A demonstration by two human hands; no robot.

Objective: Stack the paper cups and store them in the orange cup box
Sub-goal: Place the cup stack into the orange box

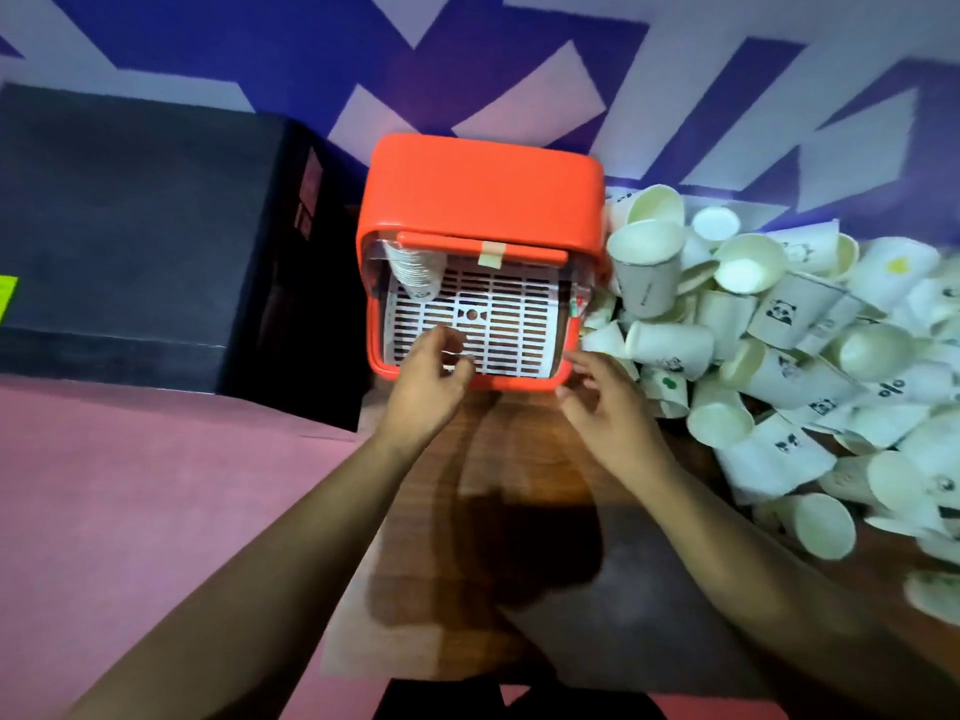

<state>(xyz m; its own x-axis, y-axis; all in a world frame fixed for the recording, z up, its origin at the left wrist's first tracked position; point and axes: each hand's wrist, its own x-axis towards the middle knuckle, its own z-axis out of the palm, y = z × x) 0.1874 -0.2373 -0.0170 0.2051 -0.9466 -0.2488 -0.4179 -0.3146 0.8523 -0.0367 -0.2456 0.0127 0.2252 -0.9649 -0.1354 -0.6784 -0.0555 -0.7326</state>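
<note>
Left hand (431, 387) and right hand (608, 407) work at the front of the orange cup box (483, 189), with paper cups (779, 330) heaped on its right.
The left one's fingers curl over the near rim, blurred, so whether they pinch anything cannot be told. The right one is spread and slack by the front right corner. Inside lies a white slotted tray (509, 314), and a stack of cups (415, 267) sits in the far left corner, hazy behind clear plastic.

Black "%" sign on one paper cup (905, 383); other print illegible.
</note>
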